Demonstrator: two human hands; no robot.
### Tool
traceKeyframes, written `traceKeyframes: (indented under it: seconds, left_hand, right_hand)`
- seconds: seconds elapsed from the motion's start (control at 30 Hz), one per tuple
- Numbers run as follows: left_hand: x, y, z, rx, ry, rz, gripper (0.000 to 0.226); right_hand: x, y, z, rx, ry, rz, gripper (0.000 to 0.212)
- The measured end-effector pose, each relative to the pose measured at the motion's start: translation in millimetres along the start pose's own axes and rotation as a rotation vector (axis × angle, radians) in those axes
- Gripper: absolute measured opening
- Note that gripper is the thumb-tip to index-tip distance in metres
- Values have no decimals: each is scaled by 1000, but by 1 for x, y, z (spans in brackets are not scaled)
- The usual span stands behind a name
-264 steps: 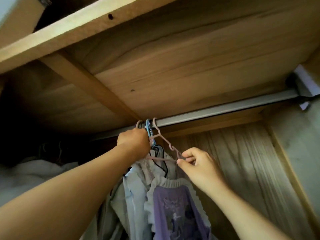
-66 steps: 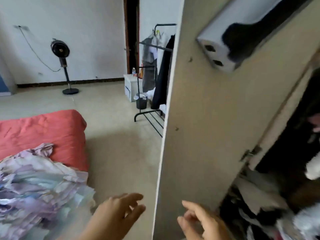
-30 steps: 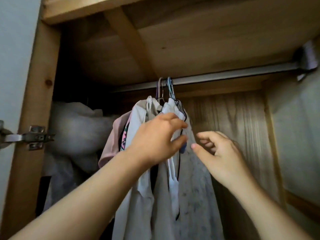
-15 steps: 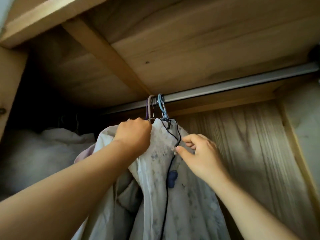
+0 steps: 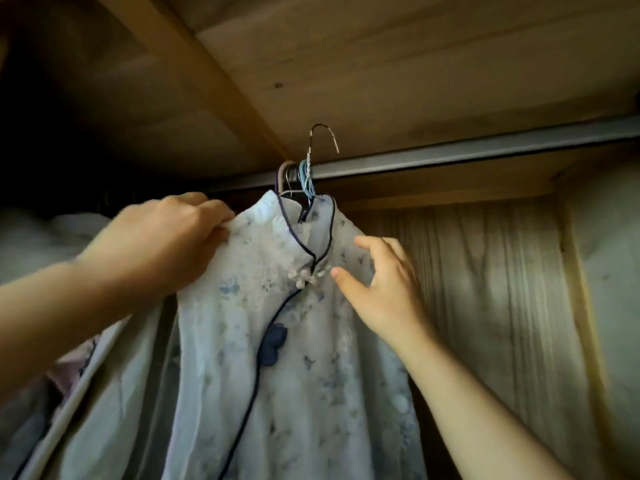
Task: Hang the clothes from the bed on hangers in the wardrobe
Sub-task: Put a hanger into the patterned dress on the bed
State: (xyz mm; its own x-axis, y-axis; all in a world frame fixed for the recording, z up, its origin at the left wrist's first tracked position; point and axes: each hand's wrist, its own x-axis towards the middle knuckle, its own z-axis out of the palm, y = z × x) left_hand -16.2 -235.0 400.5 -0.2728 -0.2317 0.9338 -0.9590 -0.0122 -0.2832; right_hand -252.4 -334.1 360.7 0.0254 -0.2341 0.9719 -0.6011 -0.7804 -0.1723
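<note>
Two hands work at the pale dress (image 5: 277,341): our left hand (image 5: 166,237) grips its shoulder, our right hand (image 5: 377,282) rests loose-fingered against the front. Its wire hanger hook (image 5: 323,136) rides above the rail (image 5: 450,155), so we should lower it squarely over.

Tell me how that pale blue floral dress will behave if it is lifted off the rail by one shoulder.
The pale floral dress is probably floppy: it hangs in soft folds below the left hand. It looks thin and light. It may slide off its wire hanger, whose hook stands above the rail.
</note>
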Motion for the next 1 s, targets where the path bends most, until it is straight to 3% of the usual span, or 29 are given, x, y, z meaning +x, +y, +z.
traceKeyframes:
  seconds: [0.23,0.4,0.57,0.73,0.87,1.0]
  left_hand:
    - [-97,-28,-19,-184,-27,-10,19]
    - [-161,-36,-57,-152,-127,-47,38]
    - [-233,-46,-131,-84,-213,-73,34]
    - [-306,-61,-219,-12,-298,-115,24]
    - [-366,-74,-292,-33,-397,-157,21]
    - [-422,-85,-360,11,-489,-253,17]
  right_hand:
    - [-39,-16,9,29,-97,-69,83]
    - [-78,-47,7,50,-197,-117,99]
    - [-122,-98,14,225,-249,-167,86]
    - [-176,-180,30,429,-299,-190,55]
    - [-229,-251,38,566,-319,-110,38]
    - [-285,-321,40,761,-412,2,37]
